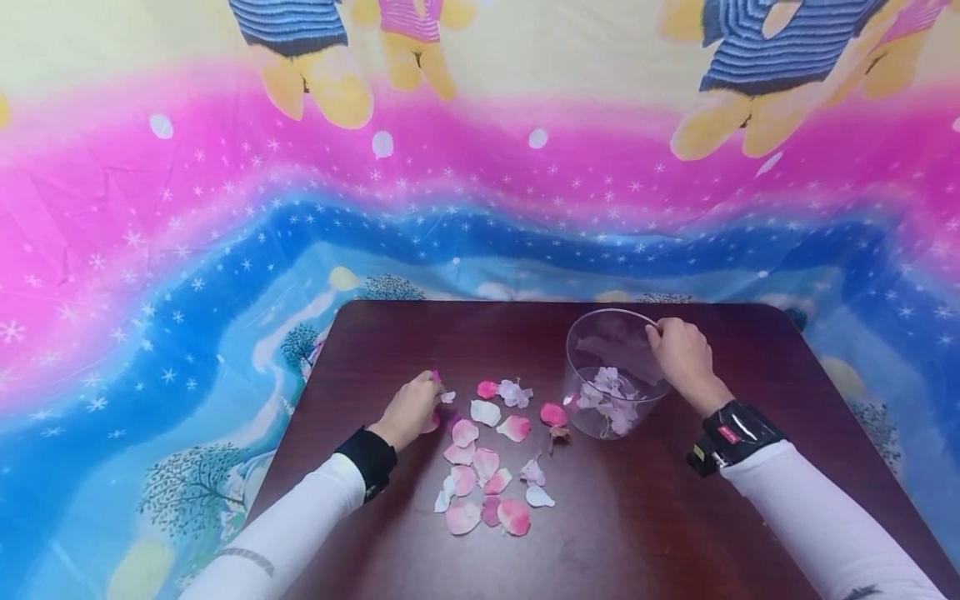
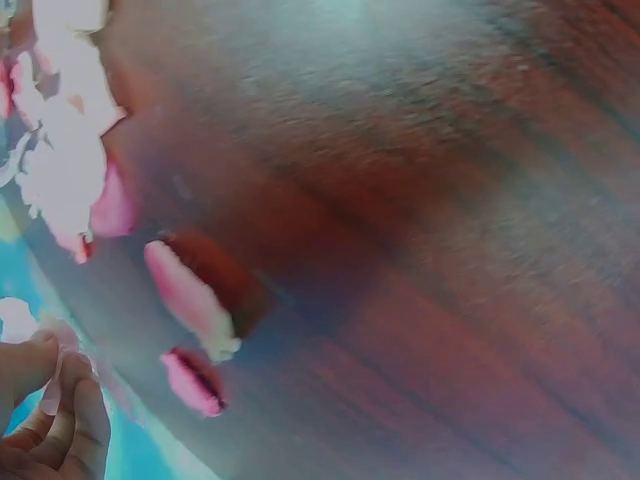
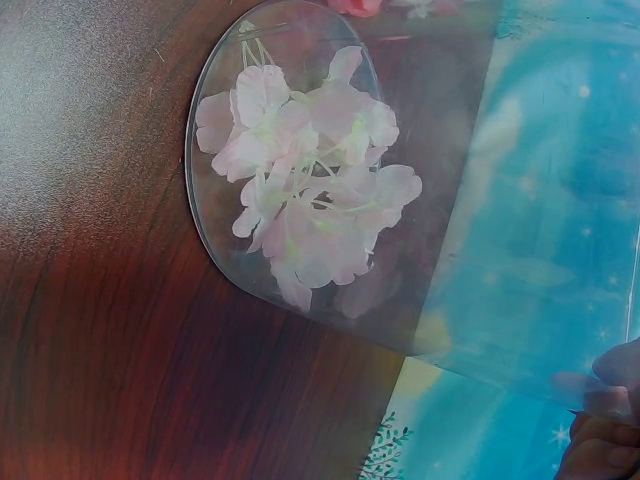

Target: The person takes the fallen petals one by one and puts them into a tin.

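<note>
My left hand (image 1: 411, 410) is over the left part of the loose petals. Its thumb and fingers pinch a pale pink flower piece (image 1: 447, 397), seen in the left wrist view too. On the far right side of the petals stands a clear round container (image 1: 630, 354). My right hand (image 1: 684, 357) grips its rim, thumb on one side and fingers on the other. Several pale pink blossoms (image 3: 310, 170) with thin green stems lie at the container's bottom. Two pink petals (image 2: 190, 300) lie near the left hand in the left wrist view.
Loose pink and white petals (image 1: 465, 517) are spread over the middle of the dark wooden table (image 1: 660, 517). Among them are a pale blossom (image 1: 514, 393) and a brown dried piece (image 1: 558, 436). A patterned cloth (image 1: 480, 158) hangs behind the table.
</note>
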`<state>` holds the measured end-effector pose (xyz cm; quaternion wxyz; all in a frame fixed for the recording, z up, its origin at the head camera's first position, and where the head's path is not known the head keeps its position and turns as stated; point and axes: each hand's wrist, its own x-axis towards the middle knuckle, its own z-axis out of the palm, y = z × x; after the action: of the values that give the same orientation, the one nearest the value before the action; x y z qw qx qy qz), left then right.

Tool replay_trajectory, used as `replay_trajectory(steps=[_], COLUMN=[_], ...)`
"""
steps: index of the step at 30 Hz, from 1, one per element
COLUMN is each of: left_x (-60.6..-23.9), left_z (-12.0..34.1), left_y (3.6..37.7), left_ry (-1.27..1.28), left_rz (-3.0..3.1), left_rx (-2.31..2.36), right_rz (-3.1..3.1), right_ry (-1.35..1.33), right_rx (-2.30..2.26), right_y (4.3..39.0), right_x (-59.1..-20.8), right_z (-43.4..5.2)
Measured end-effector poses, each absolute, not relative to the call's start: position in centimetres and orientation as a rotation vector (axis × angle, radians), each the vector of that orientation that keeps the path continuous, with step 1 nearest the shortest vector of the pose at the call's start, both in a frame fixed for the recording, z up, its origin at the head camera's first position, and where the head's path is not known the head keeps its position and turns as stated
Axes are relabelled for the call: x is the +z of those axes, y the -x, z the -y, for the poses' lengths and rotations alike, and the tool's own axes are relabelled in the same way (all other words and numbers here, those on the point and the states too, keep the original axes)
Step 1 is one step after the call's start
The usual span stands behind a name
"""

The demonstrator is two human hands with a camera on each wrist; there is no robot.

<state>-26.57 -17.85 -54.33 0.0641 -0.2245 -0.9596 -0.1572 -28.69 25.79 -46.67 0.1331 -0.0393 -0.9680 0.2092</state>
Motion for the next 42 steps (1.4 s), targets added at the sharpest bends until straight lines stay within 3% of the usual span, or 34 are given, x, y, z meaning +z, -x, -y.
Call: replay_trajectory(steps=[14, 42], left_x=[-51.4, -47.5], left_z=[17.2, 15.2], left_y=[26.4, 25.3], left_ry=[0.617, 0.842], left_rz=[2.889, 2.720], left_rx=[-0.593, -0.598], right_rz=[2.816, 2.819], right_ry=[0.125, 0.119], right_rx=[0.598, 0.608], right_y=[28.9, 28.8], right_x=[-47.0, -46.7], right_z=[-25.9, -25.8])
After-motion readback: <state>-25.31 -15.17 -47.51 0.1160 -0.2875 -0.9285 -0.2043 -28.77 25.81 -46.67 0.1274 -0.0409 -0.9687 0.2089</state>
